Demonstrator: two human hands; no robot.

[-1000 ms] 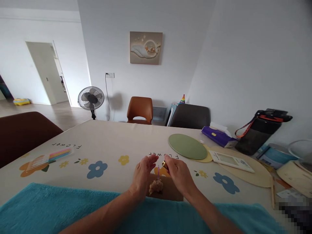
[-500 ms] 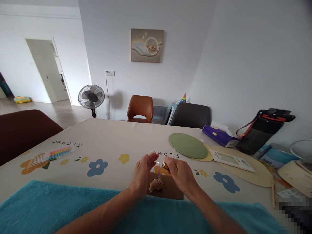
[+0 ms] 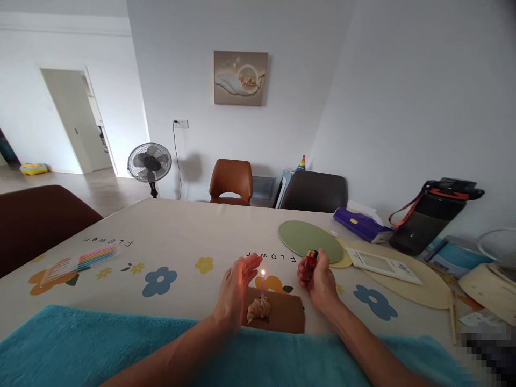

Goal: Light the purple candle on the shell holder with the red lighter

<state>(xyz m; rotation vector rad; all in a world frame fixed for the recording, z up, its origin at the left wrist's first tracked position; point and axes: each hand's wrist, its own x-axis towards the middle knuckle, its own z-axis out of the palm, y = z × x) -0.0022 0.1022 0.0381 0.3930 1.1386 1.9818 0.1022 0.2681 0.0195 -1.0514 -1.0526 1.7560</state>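
Observation:
A thin purple candle [image 3: 263, 286] burns with a small flame, upright in a knobbly brownish lump [image 3: 258, 310] that looks like ginger root or clay. The lump rests on a brown cardboard piece [image 3: 287, 312]. Cupped just left of the flame is my left hand [image 3: 237, 285], its fingers stretched out, holding nothing and glowing orange from the light. My right hand [image 3: 320, 279] is right of the candle, wrapped round a red lighter [image 3: 310, 264] with a metal top. No flame shows at the lighter.
A teal towel [image 3: 121, 344] covers the table's near edge. A pack of coloured candles [image 3: 97, 257] lies left. On the right are a green oval mat [image 3: 310, 241], a purple tissue pack [image 3: 360, 224], a white-framed card [image 3: 382, 265] and a dark bottle [image 3: 427, 217].
My right hand has drawn the lighter away from the candle to the right and turned it upright. The candle flame looks brighter. My left hand stays cupped beside it.

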